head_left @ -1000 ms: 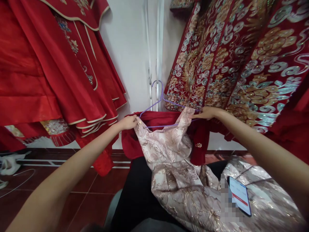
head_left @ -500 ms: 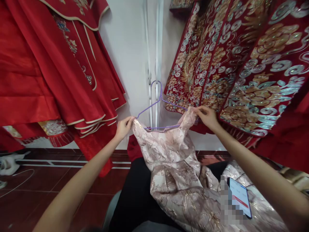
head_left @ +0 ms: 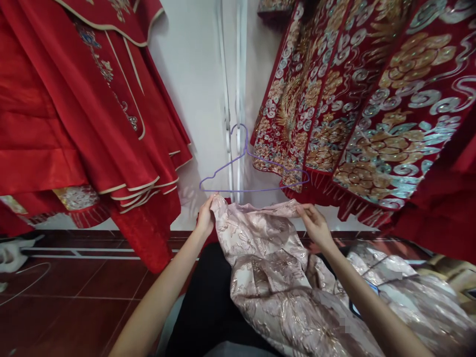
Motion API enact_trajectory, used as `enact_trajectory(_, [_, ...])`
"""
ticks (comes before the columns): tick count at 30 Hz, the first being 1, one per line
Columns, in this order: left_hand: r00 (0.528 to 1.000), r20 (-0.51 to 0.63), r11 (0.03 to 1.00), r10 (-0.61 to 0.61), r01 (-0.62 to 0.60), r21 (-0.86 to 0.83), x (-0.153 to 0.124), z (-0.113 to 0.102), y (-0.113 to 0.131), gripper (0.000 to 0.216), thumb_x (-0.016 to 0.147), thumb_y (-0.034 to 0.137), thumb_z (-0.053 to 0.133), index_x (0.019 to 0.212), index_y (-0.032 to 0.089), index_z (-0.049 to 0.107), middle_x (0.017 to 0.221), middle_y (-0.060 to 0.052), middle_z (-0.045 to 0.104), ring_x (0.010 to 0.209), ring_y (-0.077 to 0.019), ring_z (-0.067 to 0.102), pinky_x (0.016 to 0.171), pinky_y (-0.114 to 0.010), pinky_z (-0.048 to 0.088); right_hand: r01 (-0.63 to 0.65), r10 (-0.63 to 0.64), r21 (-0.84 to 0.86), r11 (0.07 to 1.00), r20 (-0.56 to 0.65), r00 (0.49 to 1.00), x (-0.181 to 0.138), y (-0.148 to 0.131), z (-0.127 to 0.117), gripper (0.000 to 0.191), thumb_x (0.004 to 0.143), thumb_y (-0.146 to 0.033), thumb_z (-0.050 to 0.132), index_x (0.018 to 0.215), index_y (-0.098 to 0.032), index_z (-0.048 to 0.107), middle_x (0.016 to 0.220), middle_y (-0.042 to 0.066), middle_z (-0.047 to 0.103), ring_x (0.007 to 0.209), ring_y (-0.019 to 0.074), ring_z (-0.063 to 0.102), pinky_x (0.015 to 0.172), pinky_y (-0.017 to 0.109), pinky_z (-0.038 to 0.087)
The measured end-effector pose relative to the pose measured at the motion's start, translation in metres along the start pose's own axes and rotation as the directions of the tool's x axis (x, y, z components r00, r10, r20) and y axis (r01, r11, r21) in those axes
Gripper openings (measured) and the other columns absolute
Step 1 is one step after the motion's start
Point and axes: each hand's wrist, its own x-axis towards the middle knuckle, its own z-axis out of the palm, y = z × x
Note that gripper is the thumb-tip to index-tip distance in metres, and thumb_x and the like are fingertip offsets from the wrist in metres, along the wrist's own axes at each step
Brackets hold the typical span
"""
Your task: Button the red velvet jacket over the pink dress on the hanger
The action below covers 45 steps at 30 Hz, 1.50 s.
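A pale pink brocade dress (head_left: 264,238) with metallic flowers lies across my lap, its top edge held up between both hands. My left hand (head_left: 207,216) pinches the left shoulder of the dress. The right shoulder is gripped by my right hand (head_left: 315,224), fingers closed on the fabric. Just above the dress hangs a bare purple wire hanger (head_left: 256,190), its hook at the white metal rail against the wall. Neither hand touches the hanger.
Red garments (head_left: 122,124) hang at the left, and a red skirt with gold and silver embroidery (head_left: 372,129) hangs at the right. A phone (head_left: 356,308) rests on the dress, mostly behind my right forearm. A white cable (head_left: 37,287) lies on the tiled floor (head_left: 92,317).
The dress has come off the purple hanger, which now hangs bare. Both hands have moved down and closer together with the shoulders of the dress.
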Motion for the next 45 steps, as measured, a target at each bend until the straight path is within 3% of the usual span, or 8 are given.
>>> enact_trajectory(5, [0.965,0.178,0.858,-0.192,0.253,-0.447,0.012,0.017,0.024,0.028,0.082,0.039,0.058,0.089,0.013,0.067,0.072,-0.003,0.068,0.055,-0.0129,0.061,0.054,-0.025,0.049,0.065,-0.066,-0.013,0.998,-0.151,0.986,-0.004,-0.005,0.015,0.032,0.084,-0.054,0.053,0.085,-0.022,0.055,0.080,0.000,0.056,0.077,0.0159,0.052,0.078,0.029,0.041])
enact_trajectory(8, [0.961,0.188,0.833,-0.201,0.268,-0.484,0.013,0.015,0.027,0.026,0.083,0.037,0.057,0.074,0.014,0.064,0.068,-0.004,0.068,0.054,-0.0140,0.062,0.054,-0.026,0.050,0.023,-0.032,-0.031,0.999,-0.324,0.946,-0.004,0.000,0.017,0.034,0.084,-0.056,0.051,0.088,-0.022,0.054,0.081,0.000,0.055,0.077,0.0169,0.051,0.077,0.030,0.041])
enact_trajectory(12, [0.972,0.155,0.851,-0.175,0.228,-0.473,0.013,0.010,0.032,0.025,0.082,0.035,0.059,0.067,0.015,0.060,0.066,-0.003,0.067,0.053,-0.0129,0.061,0.056,-0.025,0.050,-0.003,-0.042,-0.077,0.997,-0.572,0.819,-0.001,0.009,0.009,0.037,0.084,-0.057,0.048,0.091,-0.021,0.052,0.086,0.002,0.055,0.081,0.0189,0.051,0.082,0.034,0.040])
enact_trajectory(18, [0.974,0.152,0.873,-0.166,0.217,-0.437,0.010,0.008,0.037,0.023,0.078,0.035,0.064,0.069,0.015,0.060,0.064,-0.001,0.065,0.057,-0.0131,0.062,0.064,-0.026,0.051,-0.001,-0.041,-0.070,0.998,-0.609,0.792,0.013,0.009,-0.001,0.038,0.083,-0.056,0.047,0.092,-0.020,0.052,0.084,0.004,0.054,0.078,0.0193,0.051,0.077,0.035,0.042])
enact_trajectory(29, [0.971,0.157,0.879,-0.183,0.233,-0.417,0.009,0.006,0.038,0.024,0.079,0.036,0.063,0.068,0.015,0.060,0.065,-0.003,0.066,0.059,-0.0146,0.063,0.066,-0.028,0.051,-0.092,-0.044,-0.197,0.976,-0.593,0.804,0.023,0.010,-0.001,0.042,0.082,-0.060,0.042,0.089,-0.020,0.052,0.082,0.006,0.057,0.076,0.0222,0.053,0.072,0.036,0.042])
enact_trajectory(35, [0.970,0.152,0.874,-0.189,0.237,-0.425,0.009,0.007,0.035,0.023,0.079,0.036,0.063,0.069,0.015,0.061,0.065,-0.002,0.066,0.057,-0.0137,0.062,0.061,-0.026,0.050,0.049,-0.119,-0.147,0.988,-0.519,0.847,0.033,0.005,0.000,0.039,0.080,-0.059,0.049,0.091,-0.021,0.055,0.087,0.005,0.060,0.078,0.0193,0.055,0.073,0.032,0.044])
enact_trajectory(40, [0.956,0.190,0.881,-0.224,0.282,-0.379,0.007,0.008,0.030,0.027,0.080,0.039,0.061,0.072,0.014,0.063,0.068,-0.004,0.068,0.059,-0.0145,0.063,0.061,-0.027,0.051,0.195,-0.268,-0.229,0.954,-0.354,0.896,0.060,-0.033,0.010,0.038,0.081,-0.055,0.053,0.090,-0.019,0.064,0.088,0.006,0.067,0.081,0.0213,0.061,0.074,0.032,0.046])
enact_trajectory(45, [0.948,0.225,0.899,-0.224,0.290,-0.327,0.000,0.013,0.034,0.030,0.079,0.043,0.063,0.074,0.014,0.063,0.072,-0.005,0.069,0.063,-0.0153,0.064,0.066,-0.028,0.052,0.304,-0.345,-0.530,0.792,0.023,0.938,0.079,-0.080,0.028,0.033,0.086,-0.049,0.051,0.092,-0.022,0.068,0.093,0.006,0.072,0.084,0.0241,0.064,0.074,0.032,0.043])
